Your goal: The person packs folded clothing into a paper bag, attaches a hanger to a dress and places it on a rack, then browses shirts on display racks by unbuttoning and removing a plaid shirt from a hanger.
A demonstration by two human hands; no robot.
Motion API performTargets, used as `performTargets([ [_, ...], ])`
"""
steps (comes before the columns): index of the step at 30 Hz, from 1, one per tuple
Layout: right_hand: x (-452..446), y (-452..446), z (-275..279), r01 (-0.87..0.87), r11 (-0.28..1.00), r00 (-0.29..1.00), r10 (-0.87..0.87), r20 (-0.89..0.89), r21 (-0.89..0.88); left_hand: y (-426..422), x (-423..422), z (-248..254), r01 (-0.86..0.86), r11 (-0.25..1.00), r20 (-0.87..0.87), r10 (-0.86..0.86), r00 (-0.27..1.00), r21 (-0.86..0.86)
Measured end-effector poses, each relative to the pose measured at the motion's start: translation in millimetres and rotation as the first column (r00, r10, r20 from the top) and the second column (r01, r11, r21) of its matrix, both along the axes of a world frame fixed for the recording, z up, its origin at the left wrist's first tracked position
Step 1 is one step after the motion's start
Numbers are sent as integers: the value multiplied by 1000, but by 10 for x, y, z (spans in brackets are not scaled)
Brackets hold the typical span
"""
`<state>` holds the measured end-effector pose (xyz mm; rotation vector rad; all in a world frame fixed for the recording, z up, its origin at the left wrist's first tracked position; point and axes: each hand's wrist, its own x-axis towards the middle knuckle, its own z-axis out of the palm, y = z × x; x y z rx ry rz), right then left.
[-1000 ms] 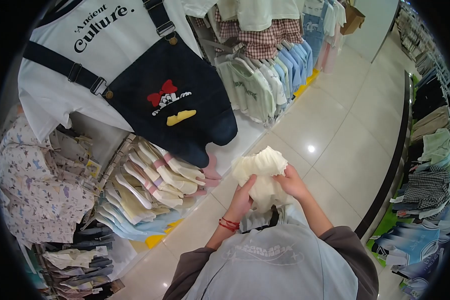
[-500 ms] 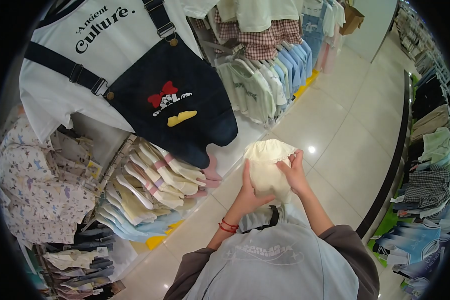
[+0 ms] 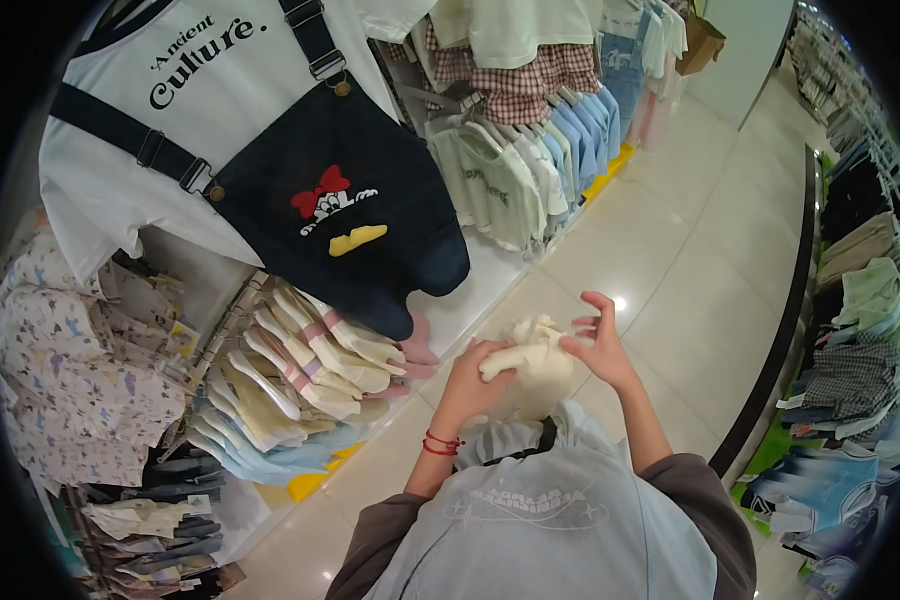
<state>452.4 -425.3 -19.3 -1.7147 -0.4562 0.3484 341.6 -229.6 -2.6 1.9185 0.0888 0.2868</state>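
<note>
A cream cloth item (image 3: 543, 368), bunched up with a ruffled edge on top, is in front of my chest. My left hand (image 3: 478, 378), above a red bracelet, is wrapped round its left side, and a folded part of the cloth shows between thumb and fingers. At the upper right of the cloth is my right hand (image 3: 600, 345), its fingers raised and spread, its thumb close to the edge of the cloth. Whether the thumb touches the cloth is hard to tell.
Navy overalls (image 3: 350, 200) over a white shirt hang at the upper left. Below them cream and pink garments (image 3: 320, 345) hang on a rail. Blue and green garments (image 3: 510, 170) hang further back. A rack of clothes (image 3: 850, 380) stands at the right, across a tiled floor (image 3: 670, 270).
The cloth has gone from spread out to bunched and folded over at the left. My left hand has closed round it, while my right hand's fingers have come off it and opened.
</note>
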Motion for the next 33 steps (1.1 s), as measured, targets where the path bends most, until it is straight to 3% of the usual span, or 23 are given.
performTargets([
  [1,11,-52,19,-33,999,991,28,128,39,28,16,18,16,1000,-60,-17,998,-17],
  [4,-31,-76,417,-246,957,888,286,360,-152,19,89,115,49,996,-183,-61,981,-73],
  [7,-75,-54,457,-454,890,884,444,-146,-41,-33,168,168,8,987,-164,-35,986,-159],
  [10,-32,-82,379,-341,925,852,379,-361,166,-26,180,144,-48,918,-134,-6,991,-393],
  [12,0,-68,255,-208,944,898,289,-332,257,-56,147,266,-7,799,-124,-85,989,-601],
  [13,14,-61,212,-136,943,917,235,-322,303,-69,154,194,51,866,-74,-101,992,-497],
  [16,43,-7,177,169,866,829,132,-543,470,-152,223,-9,158,946,-35,-175,984,-282],
  [19,93,-1,134,415,849,715,-82,-695,326,-238,402,-56,88,937,-158,-149,976,-338],
  [21,171,-75,29,402,888,759,-186,-624,224,-306,594,-126,-23,926,-169,-44,985,-377],
  [24,388,-175,-87,377,906,759,-184,-624,191,-337,898,-72,30,976,-210,-76,975,-215],
  [27,707,-189,-103,382,907,725,-175,-666,178,-371,1244,-7,231,969,-176,-243,954,-85],
  [30,1184,-237,-235,403,892,766,-207,-608,205,-404,1663,-27,262,963,-150,-270,951,-69],
  [33,1680,-365,-216,424,881,798,-255,-546,209,-379,2073,-288,59,838,-178,-184,967,-542],
])
